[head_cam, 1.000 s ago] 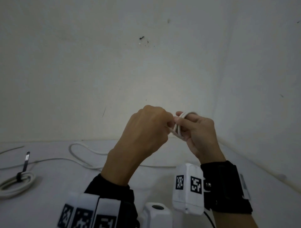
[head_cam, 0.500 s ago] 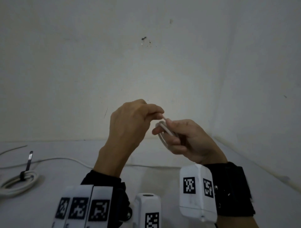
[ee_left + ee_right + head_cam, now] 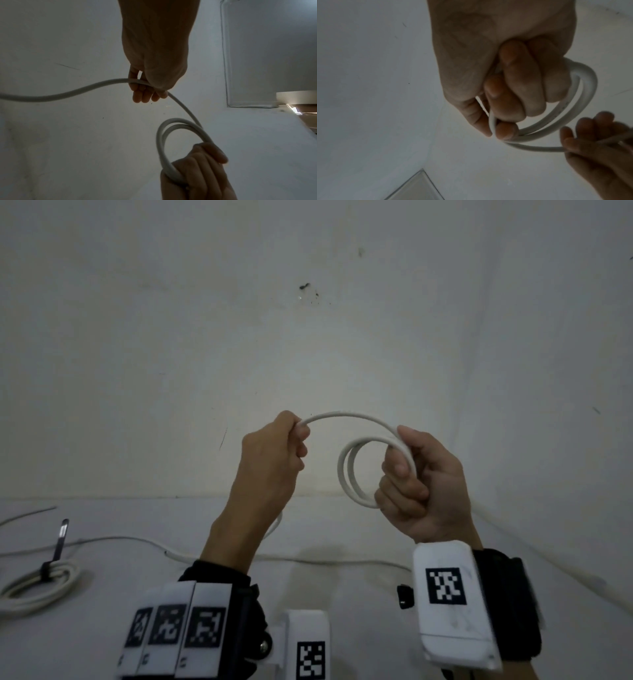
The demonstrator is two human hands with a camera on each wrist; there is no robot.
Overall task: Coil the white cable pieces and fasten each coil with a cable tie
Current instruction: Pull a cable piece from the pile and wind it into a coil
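My right hand (image 3: 416, 481) grips a small coil of white cable (image 3: 346, 470) of two turns, held up in front of the wall. From the coil the cable arcs left (image 3: 346, 416) into my left hand (image 3: 274, 453), whose curled fingers grip it. In the left wrist view the cable (image 3: 68, 93) runs out of the left hand's fingers (image 3: 142, 93) and off to the left, and the coil (image 3: 164, 142) sits in the right hand (image 3: 197, 169) below. The right wrist view shows fingers (image 3: 513, 88) curled round the coil (image 3: 607, 108).
A finished white coil (image 3: 37, 587) bound with a black cable tie (image 3: 58, 542) lies on the white table at the left. A loose white cable (image 3: 116, 539) trails across the table behind my arms. A wall stands close behind, with a corner on the right.
My hands were pressed together at the coil; now they have moved apart, the left hand drawing a length of cable out to the left. The coil has turned face-on.
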